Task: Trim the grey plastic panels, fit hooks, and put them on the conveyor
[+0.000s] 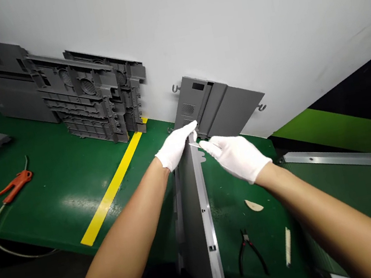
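Both hands in white gloves, working at the far end of a long grey plastic panel that stands on edge and runs from the near edge of the green table toward the back wall. Left hand is clasped over the panel's top far corner, fingers wrapped on it. Right hand is pinching a small thin blade-like tool w/ its tip right at the panel's top edge, just beside the left fingers — can't tell exactly what the tool is, too small.

Other stuff: another grey panel leans on the wall at the back edge, right behind the hands. A stack of grey ribbed parts leans further left along the back edge. Orange air gun w/ hose near the left side, yellow tape line across the table. Black pliers and a pale stick lie near the near edge, right of the panel.
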Motion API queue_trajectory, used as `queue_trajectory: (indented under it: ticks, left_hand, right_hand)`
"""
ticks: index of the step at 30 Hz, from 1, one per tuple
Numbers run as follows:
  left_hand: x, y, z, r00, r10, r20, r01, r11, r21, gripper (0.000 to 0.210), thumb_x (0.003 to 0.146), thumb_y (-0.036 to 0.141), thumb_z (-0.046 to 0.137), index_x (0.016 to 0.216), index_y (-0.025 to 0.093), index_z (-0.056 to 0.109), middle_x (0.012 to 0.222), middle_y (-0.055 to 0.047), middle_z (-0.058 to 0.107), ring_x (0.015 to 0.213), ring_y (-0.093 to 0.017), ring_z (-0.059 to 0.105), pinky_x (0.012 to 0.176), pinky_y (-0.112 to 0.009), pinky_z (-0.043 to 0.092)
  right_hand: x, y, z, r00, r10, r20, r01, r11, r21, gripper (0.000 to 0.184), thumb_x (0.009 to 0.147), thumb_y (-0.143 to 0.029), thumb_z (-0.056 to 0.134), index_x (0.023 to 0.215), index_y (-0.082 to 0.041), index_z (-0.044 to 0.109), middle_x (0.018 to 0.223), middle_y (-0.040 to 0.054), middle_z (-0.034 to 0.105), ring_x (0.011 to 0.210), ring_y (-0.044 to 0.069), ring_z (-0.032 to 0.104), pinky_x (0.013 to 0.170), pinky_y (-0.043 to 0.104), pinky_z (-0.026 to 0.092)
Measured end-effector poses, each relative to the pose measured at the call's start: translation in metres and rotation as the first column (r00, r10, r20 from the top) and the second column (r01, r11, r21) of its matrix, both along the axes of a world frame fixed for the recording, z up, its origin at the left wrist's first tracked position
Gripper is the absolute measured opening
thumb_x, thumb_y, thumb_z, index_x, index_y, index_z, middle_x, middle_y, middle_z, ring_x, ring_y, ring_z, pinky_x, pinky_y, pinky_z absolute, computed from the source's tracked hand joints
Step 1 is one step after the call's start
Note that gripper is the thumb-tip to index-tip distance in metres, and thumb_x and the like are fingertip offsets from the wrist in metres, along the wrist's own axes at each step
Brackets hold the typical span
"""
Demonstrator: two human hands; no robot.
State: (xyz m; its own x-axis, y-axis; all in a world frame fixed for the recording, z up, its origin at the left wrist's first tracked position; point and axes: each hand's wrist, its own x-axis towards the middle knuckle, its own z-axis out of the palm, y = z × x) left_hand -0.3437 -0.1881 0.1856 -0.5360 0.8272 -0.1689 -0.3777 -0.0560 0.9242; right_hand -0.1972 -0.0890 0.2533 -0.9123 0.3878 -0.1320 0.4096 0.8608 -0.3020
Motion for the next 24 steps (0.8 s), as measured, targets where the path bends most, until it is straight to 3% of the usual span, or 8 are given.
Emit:
queue_trajectory:
  ticks: [4, 10, 24]
  left_hand:
    - [0.0, -0.003, 0.001, 0.999, 0.044, 0.024, -0.045, 0.999, 0.014, 0.045, 0.086, 0.058, 0.068, 0.064, 0.019, 0.057, 0.059, 0.001, 0.051, 0.054, -0.013, 0.047, 0.055, -0.03, 0.045]
    - [0.001, -0.002, -0.005, 0.998, 0.046, -0.032, -0.044, 0.998, 0.054, 0.045, 0.087, 0.058, 0.066, 0.067, 0.02, 0.059, 0.062, -0.001, 0.054, 0.06, -0.015, 0.053, 0.06, -0.031, 0.046]
    - [0.008, 0.0, 0.005, 0.997, 0.009, 0.074, -0.013, 0.999, 0.042, 0.045, 0.083, 0.058, 0.071, 0.067, 0.02, 0.053, 0.058, 0.001, 0.047, 0.053, -0.015, 0.05, 0.057, -0.034, 0.045]
  right_hand:
    - [-0.013, 0.0, 0.009, 0.994, 0.004, 0.111, -0.024, 0.983, 0.182, 0.065, 0.101, -0.072, 0.022, 0.084, -0.026, 0.064, 0.071, 0.0007, 0.066, 0.06, 0.018, 0.057, 0.058, 0.029, 0.036]
    - [-0.008, -0.004, 0.012, 0.984, 0.025, 0.176, -0.092, 0.917, 0.387, 0.066, 0.101, -0.071, 0.021, 0.092, -0.025, 0.069, 0.065, 0.0041, 0.065, 0.064, 0.022, 0.063, 0.061, 0.031, 0.036]
    - [0.001, -0.004, 0.012, 0.98, 0.066, 0.186, -0.148, 0.87, 0.47, 0.065, 0.103, -0.067, 0.02, 0.09, -0.025, 0.068, 0.064, 0.0046, 0.064, 0.06, 0.021, 0.061, 0.059, 0.031, 0.03]
